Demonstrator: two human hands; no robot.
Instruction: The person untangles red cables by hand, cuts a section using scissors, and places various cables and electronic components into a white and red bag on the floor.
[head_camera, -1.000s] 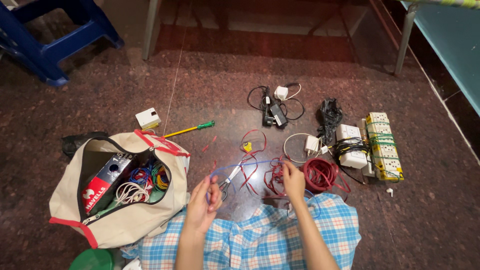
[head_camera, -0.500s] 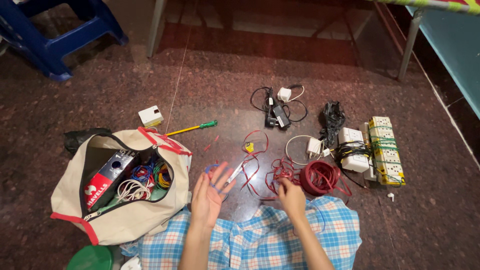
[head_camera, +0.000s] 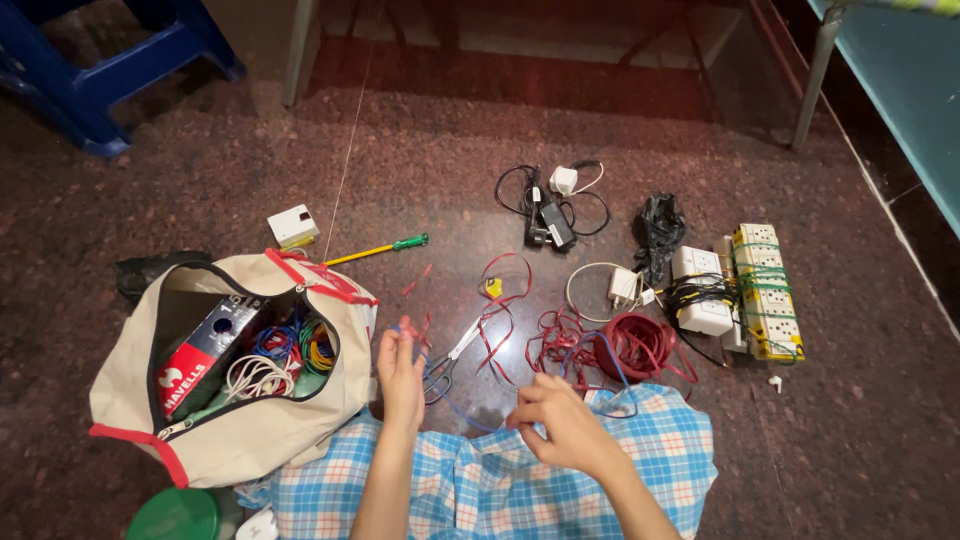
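The person is sitting on the dark stone floor (head_camera: 250, 170) with a thin blue wire (head_camera: 465, 412) running between both hands, and I am taking the scissors (head_camera: 447, 362) as my landmark. The left hand (head_camera: 400, 372) is hovering just left of the scissors, its fingers drawn together and pinching one end of the blue wire at the tips. The right hand (head_camera: 562, 425) is working nearer the person than the scissors and to their right, above the checked blue cloth (head_camera: 640, 460) over the lap; its fingers are curled loosely around the wire, though I cannot tell how firmly they are pinching.

From where I am standing, the likeliest trouble is tangling. The blue wire is sagging close past the scissors' handles and then looping up toward the red wire coil (head_camera: 640, 345) lying to the right of the scissors, so a pull could be snagging it on either and dragging loose red strands (head_camera: 500, 300) along. The thin wire could also be slipping out of the left fingertips if tension rises. The open cream bag (head_camera: 255, 425), left of the scissors, is sitting near enough for an elbow to be knocking it.
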